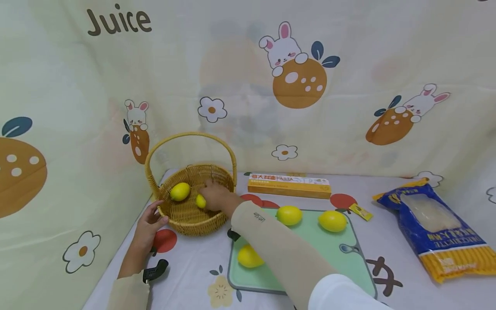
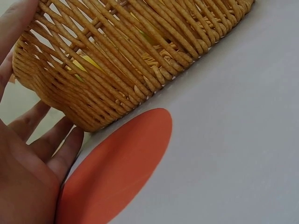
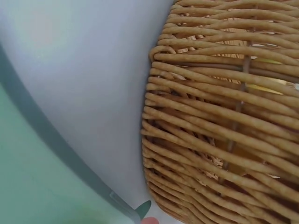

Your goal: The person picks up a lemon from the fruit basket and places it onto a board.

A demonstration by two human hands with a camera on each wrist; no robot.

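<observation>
A wicker basket [image 1: 195, 226] with a tall handle stands at the back left. My left hand [image 1: 148, 224] holds its left side; the left wrist view shows the fingers [image 2: 42, 140] against the woven wall. Reaching over the rim, my right hand [image 1: 217, 196] is inside the basket, blurred, with a lemon [image 1: 200, 201] at its fingers, partly covered by the hand. Another lemon [image 1: 180, 191] lies inside at the left. The right wrist view shows the basket's outer wall [image 3: 219, 116], with the right hand's fingers hidden.
On a green cutting board [image 1: 321, 254] lie a front lemon [image 1: 249, 256], a middle lemon [image 1: 289, 215] and a right lemon [image 1: 333, 221]. Behind it is a pasta box [image 1: 288, 187]. At the right are a small yellow packet [image 1: 361, 212] and a blue pasta bag [image 1: 434, 228].
</observation>
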